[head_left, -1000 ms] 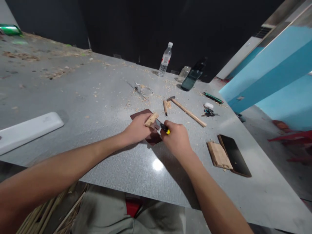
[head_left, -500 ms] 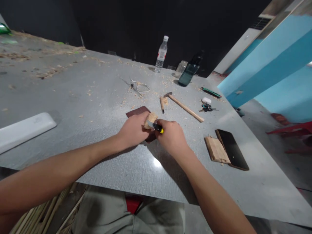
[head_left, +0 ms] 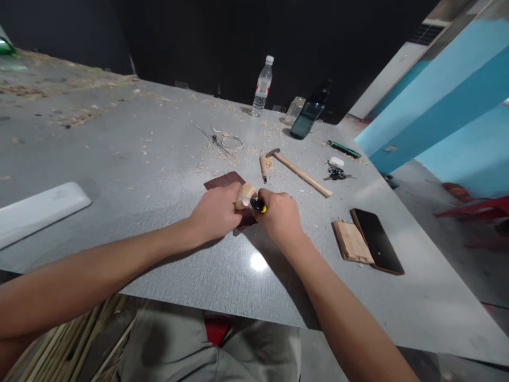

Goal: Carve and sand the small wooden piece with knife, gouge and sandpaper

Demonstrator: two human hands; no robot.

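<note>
A small pale piece of wood [head_left: 248, 191] is pinched in my left hand [head_left: 217, 212], close above the table. My right hand [head_left: 280, 212] is closed round a black and yellow utility knife [head_left: 259, 205], its blade against the near side of the wood. Under both hands lies a dark reddish-brown sheet [head_left: 226, 180] that looks like sandpaper, partly covered by my left hand. Just beyond are a short wooden-handled tool [head_left: 263, 168] and a hammer [head_left: 302, 174].
Farther back stand a water bottle [head_left: 263, 87], a glass jar [head_left: 295, 110] and a dark bottle [head_left: 308, 118]. Coiled wire [head_left: 231, 142] lies among wood shavings. At right are keys [head_left: 336, 173], a wooden block [head_left: 351, 242] and a phone [head_left: 378, 241]; a white case [head_left: 43, 209] lies left.
The knife blade has shifted slightly on the wood, and my right hand has turned a little with it. The whole view has shifted slightly. Both hands keep their hold.
</note>
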